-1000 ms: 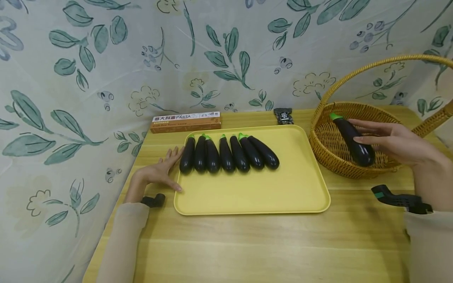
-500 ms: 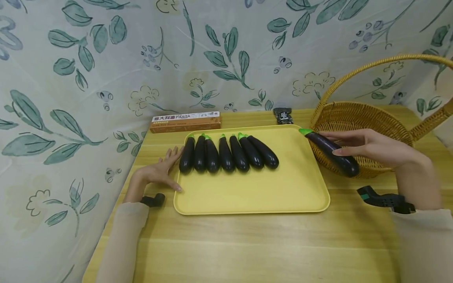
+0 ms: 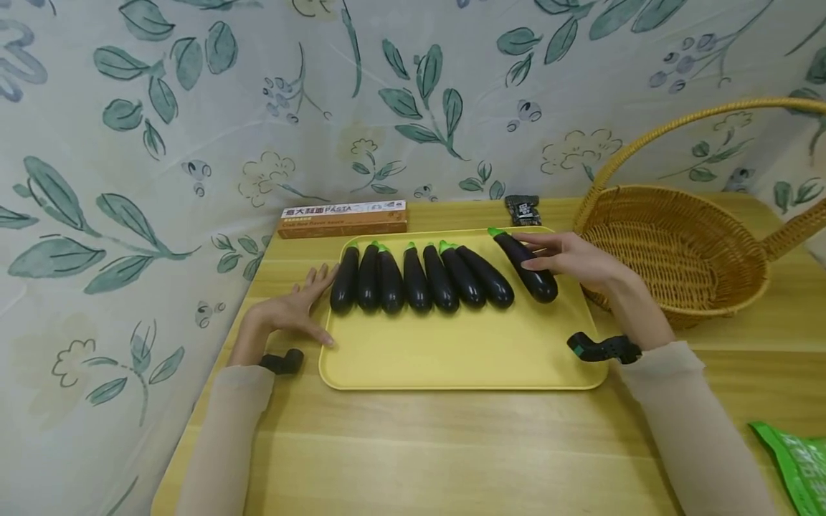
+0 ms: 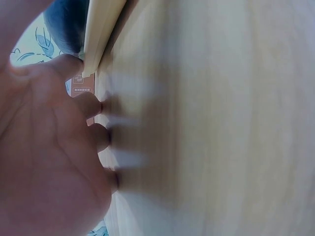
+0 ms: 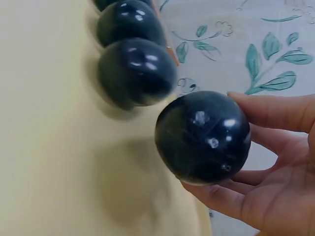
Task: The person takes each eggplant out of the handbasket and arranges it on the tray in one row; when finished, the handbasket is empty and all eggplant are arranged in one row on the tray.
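My right hand [image 3: 577, 261] pinches a dark purple eggplant [image 3: 525, 266] between thumb and fingers, over the right part of the yellow tray [image 3: 452, 358]. In the right wrist view its rounded end [image 5: 202, 140] faces the camera, and a shadow falls on the tray below. Several more eggplants [image 3: 417, 281] lie side by side in a row along the tray's back left, green stems pointing away. At the tray's left edge rests my left hand [image 3: 290, 309], fingers spread, thumb at the rim. The left wrist view shows its fingertips [image 4: 101, 137] down on the wooden table beside the tray wall.
A wicker basket [image 3: 671, 265] with a tall handle stands right of the tray. Behind the tray are a pasta box [image 3: 343, 219] and a small black packet [image 3: 523, 210]. A green packet [image 3: 800, 462] shows at the lower right. Patterned cloth hangs behind the table.
My right hand has carried the eggplant from the basket leftward over the tray. My left hand stays at the tray's edge. The view has shifted slightly and a green packet shows now.
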{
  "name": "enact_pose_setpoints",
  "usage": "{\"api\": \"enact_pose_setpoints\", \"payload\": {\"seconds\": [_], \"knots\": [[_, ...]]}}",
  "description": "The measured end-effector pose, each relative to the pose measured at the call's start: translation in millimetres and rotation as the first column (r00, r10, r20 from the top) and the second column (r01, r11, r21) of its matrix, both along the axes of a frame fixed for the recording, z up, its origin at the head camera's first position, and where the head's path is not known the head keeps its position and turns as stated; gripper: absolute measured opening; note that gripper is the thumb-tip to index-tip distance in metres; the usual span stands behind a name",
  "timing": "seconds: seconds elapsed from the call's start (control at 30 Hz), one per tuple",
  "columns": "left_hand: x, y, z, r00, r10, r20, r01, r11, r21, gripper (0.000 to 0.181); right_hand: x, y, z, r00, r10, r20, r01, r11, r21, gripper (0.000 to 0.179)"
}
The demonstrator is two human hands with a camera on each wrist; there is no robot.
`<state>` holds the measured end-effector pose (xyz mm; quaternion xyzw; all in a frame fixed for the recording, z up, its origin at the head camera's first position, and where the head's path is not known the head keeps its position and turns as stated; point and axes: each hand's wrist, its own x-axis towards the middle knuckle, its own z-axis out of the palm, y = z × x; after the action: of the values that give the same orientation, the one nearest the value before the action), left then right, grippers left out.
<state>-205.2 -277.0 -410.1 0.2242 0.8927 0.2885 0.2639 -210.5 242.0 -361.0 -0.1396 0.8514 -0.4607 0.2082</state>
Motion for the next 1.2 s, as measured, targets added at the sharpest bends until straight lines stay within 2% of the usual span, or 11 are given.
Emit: {"api": "enact_pose_setpoints", "payload": {"seconds": [0.2, 0.37, 0.77, 1.0, 1.2], "knots": [[-0.7, 1.1, -0.6, 1.000, 0.003, 0.009, -0.003, 1.000, -0.001, 0.146, -16.6, -12, -15.0, 0.999, 0.048, 0.015, -0.048, 0.999, 0.017, 0.066], [-0.8, 1.3, -0.2, 1.000, 0.005, 0.010, -0.004, 1.000, -0.006, 0.146, -21.9, -15, -19.9, 0.998, 0.060, 0.031, -0.061, 0.998, 0.010, 0.062], [0.6, 0.1, 0.7, 1.000, 0.012, 0.010, -0.012, 1.000, -0.009, 0.146, -16.1, -19, -22.6, 1.000, 0.021, 0.007, -0.022, 1.000, 0.017, 0.061], [1.5, -0.4, 0.4, 1.000, 0.014, 0.009, -0.014, 1.000, 0.002, 0.146, -12.6, -20, -25.8, 0.999, 0.020, -0.048, -0.018, 0.999, 0.042, 0.058], [1.0, 0.1, 0.6, 1.000, 0.003, 0.006, -0.003, 1.000, 0.008, 0.144, -8.2, -19, -25.6, 0.998, 0.010, -0.058, -0.008, 0.999, 0.046, 0.056]]}}
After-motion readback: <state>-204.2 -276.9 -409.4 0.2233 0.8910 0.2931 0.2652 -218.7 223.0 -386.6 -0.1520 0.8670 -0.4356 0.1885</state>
